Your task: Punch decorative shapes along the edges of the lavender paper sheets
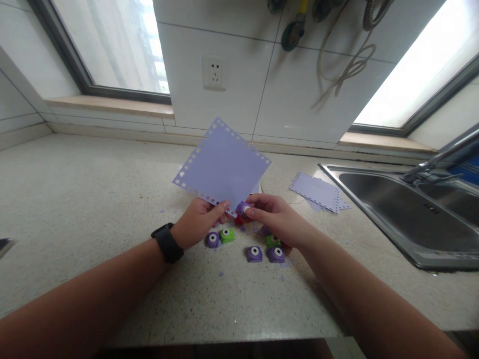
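Note:
A lilac paper sheet (224, 162) is held up over the counter, with small shapes punched along its edges. My left hand (204, 217) pinches its lower edge between thumb and fingers. At the sheet's bottom corner, my right hand (271, 214) grips a purple craft punch (242, 207), the thumb on its white button. Below the hands stand a purple punch (212, 239) and a green punch (226, 235) side by side. Two more purple punches, one left (255, 253) and one right (277, 254), sit nearer me. Another green punch (273, 240) is partly hidden by my right hand.
Several punched lilac sheets (315, 190) lie stacked to the right, beside a steel sink (377, 229) with a faucet (430, 164). Tiny paper scraps (221, 274) dot the speckled counter (93, 199). A tiled wall with a socket (214, 73) rises behind.

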Action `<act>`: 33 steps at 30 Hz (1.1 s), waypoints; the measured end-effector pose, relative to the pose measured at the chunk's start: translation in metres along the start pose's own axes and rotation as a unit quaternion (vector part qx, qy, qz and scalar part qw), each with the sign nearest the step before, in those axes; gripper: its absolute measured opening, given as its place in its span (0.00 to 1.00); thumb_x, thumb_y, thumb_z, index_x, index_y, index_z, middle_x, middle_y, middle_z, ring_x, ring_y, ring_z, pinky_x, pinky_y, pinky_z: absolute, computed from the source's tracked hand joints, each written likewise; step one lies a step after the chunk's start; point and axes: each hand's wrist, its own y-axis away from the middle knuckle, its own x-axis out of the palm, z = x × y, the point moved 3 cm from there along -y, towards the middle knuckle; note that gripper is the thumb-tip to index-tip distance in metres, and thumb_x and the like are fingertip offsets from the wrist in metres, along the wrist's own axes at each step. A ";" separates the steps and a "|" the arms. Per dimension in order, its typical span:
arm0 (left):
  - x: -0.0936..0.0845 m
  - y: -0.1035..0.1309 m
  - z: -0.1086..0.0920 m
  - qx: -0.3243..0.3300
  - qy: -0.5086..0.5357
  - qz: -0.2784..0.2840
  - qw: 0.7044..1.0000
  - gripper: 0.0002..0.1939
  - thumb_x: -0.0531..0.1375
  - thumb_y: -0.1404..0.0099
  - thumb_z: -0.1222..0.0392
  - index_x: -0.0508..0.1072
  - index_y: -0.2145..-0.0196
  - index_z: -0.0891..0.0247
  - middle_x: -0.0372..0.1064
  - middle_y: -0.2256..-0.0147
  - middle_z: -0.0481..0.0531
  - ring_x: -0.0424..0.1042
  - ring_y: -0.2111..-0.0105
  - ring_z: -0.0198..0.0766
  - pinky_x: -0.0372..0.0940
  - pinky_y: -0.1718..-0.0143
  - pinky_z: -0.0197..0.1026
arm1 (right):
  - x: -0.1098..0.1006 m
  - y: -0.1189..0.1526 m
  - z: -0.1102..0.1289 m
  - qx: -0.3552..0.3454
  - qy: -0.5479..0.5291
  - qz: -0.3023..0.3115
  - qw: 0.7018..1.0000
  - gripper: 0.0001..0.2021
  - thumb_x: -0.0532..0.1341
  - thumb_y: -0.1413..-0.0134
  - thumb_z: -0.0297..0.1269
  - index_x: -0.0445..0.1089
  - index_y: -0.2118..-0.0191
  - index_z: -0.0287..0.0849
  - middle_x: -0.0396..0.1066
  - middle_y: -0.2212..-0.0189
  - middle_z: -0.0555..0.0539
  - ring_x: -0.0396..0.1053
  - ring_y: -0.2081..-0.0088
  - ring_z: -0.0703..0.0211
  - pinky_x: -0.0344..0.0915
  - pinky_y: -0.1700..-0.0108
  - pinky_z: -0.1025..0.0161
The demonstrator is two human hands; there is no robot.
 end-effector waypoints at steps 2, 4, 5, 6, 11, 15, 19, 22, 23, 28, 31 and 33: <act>-0.001 0.000 0.001 -0.003 -0.005 -0.004 1.000 0.24 0.58 0.33 0.45 0.72 0.82 0.63 0.66 0.83 0.48 0.62 0.82 0.33 0.59 0.76 0.38 | 0.000 0.000 0.000 -0.002 -0.004 -0.002 1.000 0.11 0.71 0.45 0.45 0.76 0.59 0.46 0.78 0.65 0.48 0.76 0.61 0.57 0.72 0.50 0.54; -0.001 0.000 0.002 -0.006 -0.010 -0.006 1.000 0.25 0.58 0.33 0.45 0.72 0.81 0.63 0.66 0.84 0.48 0.62 0.82 0.33 0.58 0.77 0.38 | 0.000 0.001 0.000 -0.001 -0.004 -0.004 1.000 0.11 0.71 0.45 0.44 0.76 0.59 0.46 0.78 0.65 0.48 0.76 0.61 0.58 0.71 0.50 0.54; -0.001 0.000 0.003 -0.007 -0.010 -0.007 1.000 0.25 0.58 0.33 0.45 0.72 0.81 0.63 0.65 0.84 0.48 0.61 0.82 0.33 0.58 0.77 0.38 | 0.000 0.001 0.001 0.000 -0.003 -0.005 1.000 0.11 0.71 0.45 0.44 0.76 0.59 0.46 0.78 0.64 0.48 0.76 0.61 0.58 0.71 0.50 0.54; -0.002 -0.001 0.003 -0.007 -0.008 -0.007 1.000 0.25 0.58 0.33 0.44 0.73 0.81 0.63 0.65 0.84 0.48 0.61 0.82 0.33 0.57 0.77 0.38 | 0.000 0.001 0.001 0.002 -0.001 -0.005 1.000 0.11 0.71 0.45 0.44 0.76 0.59 0.46 0.78 0.64 0.48 0.76 0.61 0.58 0.71 0.50 0.54; -0.002 0.000 0.004 -0.001 0.002 -0.011 1.000 0.24 0.59 0.32 0.45 0.72 0.81 0.62 0.66 0.83 0.48 0.61 0.82 0.33 0.58 0.78 0.38 | 0.001 0.002 0.003 0.006 0.002 -0.005 1.000 0.12 0.71 0.46 0.43 0.76 0.58 0.46 0.78 0.63 0.47 0.76 0.60 0.57 0.72 0.49 0.53; -0.002 0.000 0.005 0.008 0.003 -0.019 1.000 0.24 0.59 0.33 0.46 0.72 0.82 0.63 0.68 0.82 0.49 0.63 0.81 0.33 0.60 0.76 0.37 | 0.001 0.001 0.002 0.007 -0.002 -0.007 1.000 0.12 0.71 0.46 0.43 0.76 0.57 0.46 0.78 0.63 0.47 0.76 0.61 0.57 0.72 0.49 0.53; -0.002 -0.001 0.006 0.007 -0.002 -0.017 1.000 0.25 0.59 0.33 0.45 0.72 0.82 0.62 0.67 0.83 0.48 0.63 0.82 0.33 0.59 0.77 0.38 | 0.001 0.002 0.003 0.008 0.004 -0.010 1.000 0.12 0.71 0.46 0.44 0.76 0.58 0.46 0.78 0.64 0.47 0.76 0.61 0.57 0.72 0.49 0.53; -0.002 0.000 0.006 0.003 -0.004 -0.017 1.000 0.25 0.59 0.33 0.44 0.72 0.82 0.63 0.67 0.84 0.49 0.62 0.82 0.34 0.59 0.77 0.38 | 0.001 0.002 0.004 0.005 0.017 -0.010 1.000 0.12 0.71 0.46 0.43 0.76 0.59 0.45 0.78 0.65 0.48 0.75 0.61 0.57 0.72 0.51 0.54; -0.002 0.000 0.006 0.003 -0.004 -0.016 1.000 0.25 0.59 0.33 0.44 0.72 0.82 0.63 0.67 0.83 0.49 0.63 0.82 0.34 0.59 0.77 0.38 | 0.001 0.002 0.004 0.003 0.020 -0.007 1.000 0.11 0.70 0.45 0.43 0.76 0.59 0.45 0.78 0.65 0.48 0.75 0.61 0.57 0.72 0.51 0.55; 0.000 0.001 0.005 0.006 -0.002 -0.007 1.000 0.25 0.59 0.33 0.45 0.72 0.82 0.63 0.67 0.83 0.48 0.62 0.82 0.33 0.59 0.77 0.38 | 0.002 0.001 0.005 -0.004 0.021 0.001 1.000 0.12 0.70 0.45 0.44 0.75 0.59 0.44 0.77 0.65 0.48 0.75 0.61 0.58 0.71 0.51 0.55; 0.000 0.001 0.004 0.008 -0.001 0.000 1.000 0.25 0.59 0.33 0.46 0.72 0.82 0.63 0.67 0.83 0.48 0.63 0.82 0.33 0.59 0.77 0.38 | 0.003 0.001 0.006 -0.006 0.023 0.008 1.000 0.11 0.70 0.45 0.44 0.76 0.60 0.45 0.77 0.64 0.47 0.74 0.61 0.58 0.71 0.51 0.55; 0.001 0.001 0.004 0.007 0.000 0.002 1.000 0.25 0.59 0.32 0.46 0.72 0.82 0.63 0.67 0.83 0.48 0.63 0.82 0.33 0.59 0.78 0.38 | 0.004 0.001 0.006 -0.008 0.027 0.013 1.000 0.11 0.70 0.44 0.45 0.76 0.60 0.45 0.77 0.64 0.47 0.74 0.61 0.58 0.71 0.51 0.55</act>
